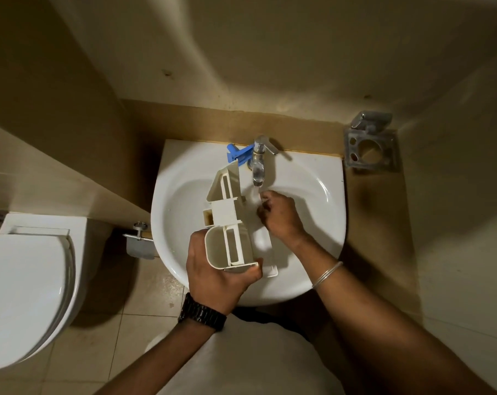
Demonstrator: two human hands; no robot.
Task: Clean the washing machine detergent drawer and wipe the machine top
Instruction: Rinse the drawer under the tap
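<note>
The cream detergent drawer (229, 220) is tilted on its side over the white sink (312, 212), its compartments facing left. My left hand (216, 277) grips the drawer's near, rounded end from below. My right hand (280, 216) is on the drawer's right side, fingers curled under the running water from the chrome tap (259, 158); whether it holds anything is hidden. A blue plastic piece (237, 153) lies on the sink's back rim beside the tap.
A white toilet (27, 286) with its lid down stands at the left. A toilet-paper holder (140, 243) sits between it and the sink. A metal wall-mounted holder (369, 146) hangs right of the sink. Tiled floor lies below.
</note>
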